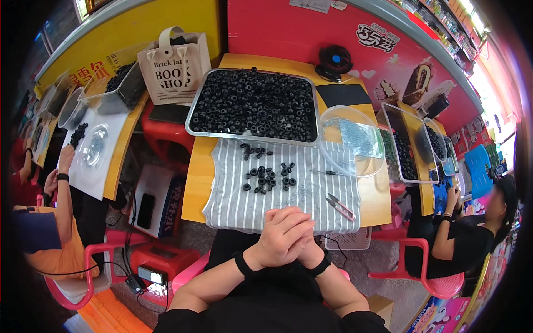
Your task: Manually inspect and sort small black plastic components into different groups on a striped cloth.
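Observation:
My left hand [285, 230] and my right hand [311, 248] are clasped together at the table's front edge. Their fingers are closed over one another, and no object shows in them. Just beyond lies a grey-and-white striped cloth [227, 191]. Several small black ring-shaped pieces [261, 179] are scattered on it in loose clusters. To the right on the cloth rest thread snips [340, 207] with pinkish handles and a thin tool with a dark grip [328, 172]. A metal tray [250, 137] heaped with the same black pieces stands at the back.
A round clear tub [373, 169] holding fine thin pieces overlaps the cloth's right side. Behind are a black fan [335, 61], a dark flat sheet [342, 95] and a canvas tote bag [147, 66]. People work at side tables left and right. A phone [145, 211] lies on a box below left.

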The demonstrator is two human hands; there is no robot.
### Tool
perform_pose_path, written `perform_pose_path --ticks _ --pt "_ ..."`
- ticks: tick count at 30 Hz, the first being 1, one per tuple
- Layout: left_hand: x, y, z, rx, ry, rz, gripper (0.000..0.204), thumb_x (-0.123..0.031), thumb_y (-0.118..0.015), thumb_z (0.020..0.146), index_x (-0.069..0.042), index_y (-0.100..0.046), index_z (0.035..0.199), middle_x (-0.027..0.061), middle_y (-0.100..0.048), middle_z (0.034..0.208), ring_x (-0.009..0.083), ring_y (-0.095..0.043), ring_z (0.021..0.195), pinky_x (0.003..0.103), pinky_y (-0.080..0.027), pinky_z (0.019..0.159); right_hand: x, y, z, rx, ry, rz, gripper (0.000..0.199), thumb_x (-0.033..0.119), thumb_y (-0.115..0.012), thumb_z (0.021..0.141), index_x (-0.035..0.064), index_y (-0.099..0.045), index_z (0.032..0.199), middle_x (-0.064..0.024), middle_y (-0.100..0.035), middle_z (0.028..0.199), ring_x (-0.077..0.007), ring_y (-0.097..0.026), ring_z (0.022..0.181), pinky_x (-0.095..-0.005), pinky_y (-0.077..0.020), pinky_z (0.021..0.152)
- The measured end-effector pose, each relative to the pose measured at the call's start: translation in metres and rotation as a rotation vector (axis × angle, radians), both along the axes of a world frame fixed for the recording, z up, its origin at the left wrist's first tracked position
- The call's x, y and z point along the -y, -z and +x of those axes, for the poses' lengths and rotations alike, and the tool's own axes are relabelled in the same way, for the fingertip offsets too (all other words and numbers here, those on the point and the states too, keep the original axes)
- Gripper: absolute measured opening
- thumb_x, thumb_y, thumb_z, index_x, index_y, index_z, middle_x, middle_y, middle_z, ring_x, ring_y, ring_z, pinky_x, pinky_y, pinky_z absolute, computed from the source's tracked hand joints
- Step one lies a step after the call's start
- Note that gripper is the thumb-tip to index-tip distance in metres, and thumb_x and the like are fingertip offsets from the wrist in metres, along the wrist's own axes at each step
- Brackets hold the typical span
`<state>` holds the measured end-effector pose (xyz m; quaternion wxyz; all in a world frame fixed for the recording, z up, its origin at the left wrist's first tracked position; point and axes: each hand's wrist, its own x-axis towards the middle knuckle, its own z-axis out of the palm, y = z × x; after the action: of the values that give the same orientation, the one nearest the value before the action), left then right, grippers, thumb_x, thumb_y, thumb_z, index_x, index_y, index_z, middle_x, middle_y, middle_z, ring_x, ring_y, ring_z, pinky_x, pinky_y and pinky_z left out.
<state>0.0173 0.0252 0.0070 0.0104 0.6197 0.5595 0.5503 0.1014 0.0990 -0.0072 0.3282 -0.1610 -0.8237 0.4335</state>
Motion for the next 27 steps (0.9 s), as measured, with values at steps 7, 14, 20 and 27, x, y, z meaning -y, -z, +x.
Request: perform_pose_path --ticks 7,14,20,27 --pt "-0.004 0.004 0.001 -0.059 -0.021 0.018 0.027 -0.020 -0.070 0.079 -0.011 -0.070 0.105 0.0050 -0.066 0.112 0.0257 -0.060 0.107 0.040 -0.038 0.089 0.000 -0.004 0.000 0.032 -0.031 -0.012 0.019 0.021 -0.059 0.091 0.0060 -0.067 0.099 -0.0097 -0.060 0.086 -0.0265 -0.062 0.079 -0.0367 -0.0508 0.064" --pt "-0.004 0.008 0.000 -0.028 0.008 0.060 0.027 -0.019 -0.069 0.076 -0.010 -0.071 0.101 0.0075 -0.067 0.113 0.0278 -0.060 0.105 0.041 -0.039 0.088 -0.001 -0.008 0.000 0.049 -0.070 -0.041 0.019 0.021 -0.058 0.091 0.0061 -0.067 0.099 -0.0096 -0.061 0.087 -0.0259 -0.063 0.079 -0.0359 -0.0509 0.064" --pt "-0.004 0.015 -0.001 -0.008 -0.009 0.099 0.030 -0.019 -0.068 0.073 -0.008 -0.072 0.101 0.0105 -0.067 0.114 0.0291 -0.060 0.104 0.041 -0.040 0.088 -0.003 0.010 0.000 0.007 -0.130 -0.350 0.018 0.018 -0.057 0.091 0.0056 -0.067 0.098 -0.0092 -0.061 0.089 -0.0244 -0.063 0.078 -0.0338 -0.0507 0.065" --pt "-0.003 0.012 -0.005 -0.011 0.038 0.019 0.036 -0.020 -0.071 0.078 -0.006 -0.068 0.110 0.0124 -0.064 0.119 0.0328 -0.058 0.111 0.044 -0.042 0.094 -0.005 -0.023 0.011 -0.056 -0.375 -0.723 0.048 0.017 -0.070 0.084 0.0103 -0.054 0.128 -0.0142 -0.059 0.126 -0.0258 -0.057 0.119 -0.0347 -0.0480 0.093"
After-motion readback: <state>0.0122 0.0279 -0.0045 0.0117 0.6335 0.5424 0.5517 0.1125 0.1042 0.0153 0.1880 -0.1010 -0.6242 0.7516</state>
